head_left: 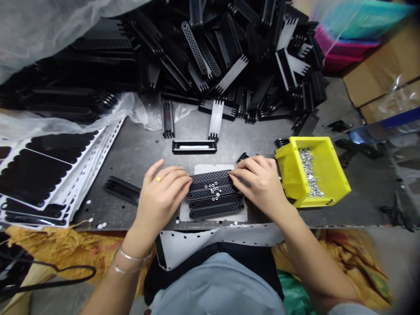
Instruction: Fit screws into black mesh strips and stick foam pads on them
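1. Steel table (131, 153) runs under both hands; black parts pile (210, 52) sits ahead of them. Bump it and parts could slide down toward you.
2. Yellow bin (328, 175) sits just right of your right hand (256, 183). A careless knock could tip out its fittings (308, 175).
3. White sheet (213, 168) lies between your hands, under the black strips (215, 201).
4. Your left hand (160, 197) and right hand are both narrow, holding the strips' ends. A slack grip could let them shift.
5. Loose fittings (211, 189) lie on the strips, right between your hands. Any tilt could roll them off.
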`<action>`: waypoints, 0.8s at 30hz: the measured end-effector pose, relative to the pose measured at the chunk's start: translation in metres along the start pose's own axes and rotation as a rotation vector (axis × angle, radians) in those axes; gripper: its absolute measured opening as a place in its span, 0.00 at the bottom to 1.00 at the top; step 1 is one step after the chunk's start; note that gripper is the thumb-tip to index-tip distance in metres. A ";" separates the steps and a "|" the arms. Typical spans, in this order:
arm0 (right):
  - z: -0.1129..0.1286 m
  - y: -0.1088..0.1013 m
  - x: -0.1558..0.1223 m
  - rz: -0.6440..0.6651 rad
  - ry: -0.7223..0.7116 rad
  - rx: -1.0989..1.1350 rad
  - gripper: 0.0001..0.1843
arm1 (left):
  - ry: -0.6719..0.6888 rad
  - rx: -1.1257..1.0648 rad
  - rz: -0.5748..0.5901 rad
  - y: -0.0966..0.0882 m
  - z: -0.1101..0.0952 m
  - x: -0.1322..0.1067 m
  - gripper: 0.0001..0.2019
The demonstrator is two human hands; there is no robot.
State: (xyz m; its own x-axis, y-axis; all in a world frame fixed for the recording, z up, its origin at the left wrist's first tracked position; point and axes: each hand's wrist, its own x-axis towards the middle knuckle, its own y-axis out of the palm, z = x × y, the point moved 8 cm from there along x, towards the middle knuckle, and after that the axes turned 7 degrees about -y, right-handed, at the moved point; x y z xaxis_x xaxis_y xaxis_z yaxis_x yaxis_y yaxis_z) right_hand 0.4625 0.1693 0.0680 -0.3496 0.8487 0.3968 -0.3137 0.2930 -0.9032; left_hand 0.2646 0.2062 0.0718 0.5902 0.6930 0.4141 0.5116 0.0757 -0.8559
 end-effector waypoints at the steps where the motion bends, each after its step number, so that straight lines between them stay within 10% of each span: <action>1: 0.000 -0.002 0.000 -0.002 -0.032 -0.059 0.06 | -0.016 0.029 -0.005 -0.001 0.006 -0.001 0.03; 9: 0.022 -0.011 -0.005 0.018 -0.419 -0.318 0.06 | 0.024 0.023 0.041 0.003 0.011 -0.005 0.05; 24: 0.019 -0.002 0.000 0.052 -0.179 -0.067 0.08 | 0.052 -0.114 -0.012 0.011 0.007 -0.025 0.14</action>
State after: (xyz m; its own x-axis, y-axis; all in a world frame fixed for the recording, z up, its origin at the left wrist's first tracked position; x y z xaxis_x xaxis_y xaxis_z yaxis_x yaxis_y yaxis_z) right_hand 0.4465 0.1609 0.0725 -0.5171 0.7735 0.3664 -0.2336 0.2843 -0.9298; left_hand 0.2507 0.1946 0.0497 0.6137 0.6545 0.4417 0.5846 -0.0007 -0.8113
